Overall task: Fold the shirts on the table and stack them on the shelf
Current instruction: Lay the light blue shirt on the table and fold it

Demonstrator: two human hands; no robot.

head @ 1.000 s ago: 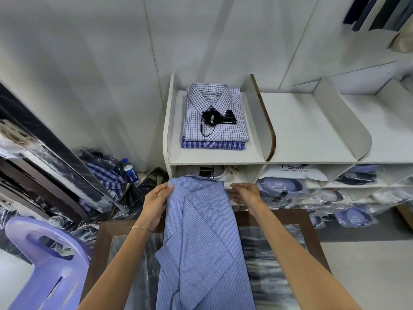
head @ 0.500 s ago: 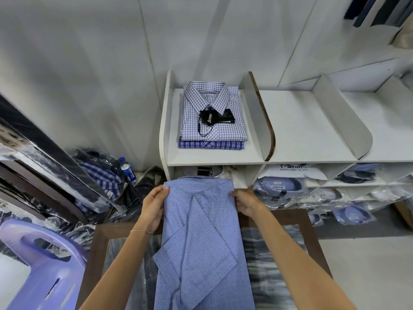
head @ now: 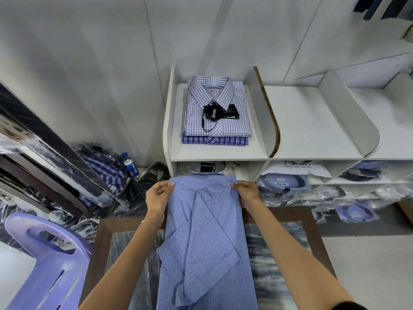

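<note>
A light blue checked shirt (head: 205,242) lies face down along the table (head: 297,217), its sides and sleeves folded inward, its collar end hanging past the far edge. My left hand (head: 157,198) pinches the shirt's far left shoulder corner. My right hand (head: 247,192) pinches the far right corner. On the white shelf (head: 223,152) behind, a folded white checked shirt (head: 216,113) with a black tag lies on a folded blue plaid shirt (head: 214,140).
The shelf's compartments (head: 308,121) to the right are divided by curved white panels. Lower cubbies hold bagged shirts (head: 281,183). A lilac plastic chair (head: 44,260) stands at lower left. A water bottle (head: 130,167) and bagged clothes lie on the floor at left.
Both hands have spread outward to the shirt's shoulder corners, pulling the top edge straight and flat; the shirt's far end is now squared.
</note>
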